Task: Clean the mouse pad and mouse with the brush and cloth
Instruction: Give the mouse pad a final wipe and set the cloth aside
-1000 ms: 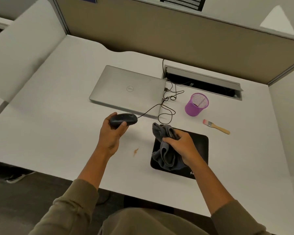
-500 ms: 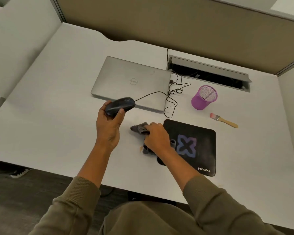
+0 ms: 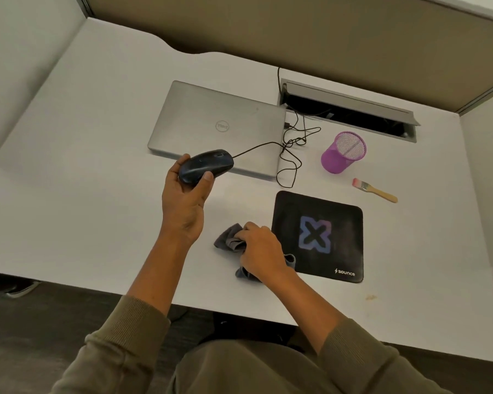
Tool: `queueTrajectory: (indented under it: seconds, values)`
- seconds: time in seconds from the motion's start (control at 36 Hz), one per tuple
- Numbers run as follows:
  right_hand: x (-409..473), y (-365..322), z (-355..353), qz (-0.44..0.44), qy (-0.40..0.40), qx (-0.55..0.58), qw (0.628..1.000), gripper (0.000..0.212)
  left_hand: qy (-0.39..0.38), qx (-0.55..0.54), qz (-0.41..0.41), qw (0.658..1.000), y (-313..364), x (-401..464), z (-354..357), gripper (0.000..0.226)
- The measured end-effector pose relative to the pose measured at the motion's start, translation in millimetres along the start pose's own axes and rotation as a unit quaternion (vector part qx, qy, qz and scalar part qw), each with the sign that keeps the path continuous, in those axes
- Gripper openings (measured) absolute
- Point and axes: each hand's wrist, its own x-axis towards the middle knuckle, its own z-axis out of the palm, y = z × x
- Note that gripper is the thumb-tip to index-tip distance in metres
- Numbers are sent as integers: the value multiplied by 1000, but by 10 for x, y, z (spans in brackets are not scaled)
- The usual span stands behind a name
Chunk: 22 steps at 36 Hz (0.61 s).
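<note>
On the left of the white surface (image 3: 69, 155), the left hand (image 3: 184, 207) is raised clear of it, palm turned up and fingers curled around the black mouse (image 3: 205, 167), thumb pressed on its near side. Its cable (image 3: 285, 149) trails right across the closed laptop (image 3: 219, 126). Just right and nearer, the right hand (image 3: 261, 251) is knuckles-up, clenched on the bunched grey cloth (image 3: 229, 237), which is pressed onto the surface beside the mouse pad's left edge. That mouse pad (image 3: 319, 237) lies flat and bare, logo showing. Farther right, the brush (image 3: 374, 190) lies untouched beyond the pad's far right corner, near the purple mesh cup (image 3: 342, 153).

The step in hand looks like wiping with the cloth. To do it well, a smooth fold should face outward, the mouse should be gripped by its sides so the top stays exposed, and the cable kept slack so the laptop is not tugged.
</note>
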Motion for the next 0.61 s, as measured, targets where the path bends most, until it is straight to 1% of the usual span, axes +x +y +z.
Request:
queueTrajectory:
  seconds: [0.14,0.19,0.36,0.47,0.5,0.61]
  values:
    - [-197,50,72,-24,-21,-19,999,45,-1,-1,-4,1000,-5,-121,-11,72]
    - [-260,87,85,-41,-37,-38,998,45,2,-5,-6,1000,0,-188,-8,74]
    - [-451,335,91,-135,-65,-87,985,58,7,-15,-6,1000,-4,-455,16,79]
    - [-645,556,74,-198,-60,-97,974,47,11,-11,0,1000,-24,-702,83,90]
    - [-706,617,73,-212,-59,-102,970,44,14,-11,2,1000,-42,-766,103,90]
    - [-951,927,51,-259,-47,-111,958,39,23,-8,6,1000,-184,-984,183,68]
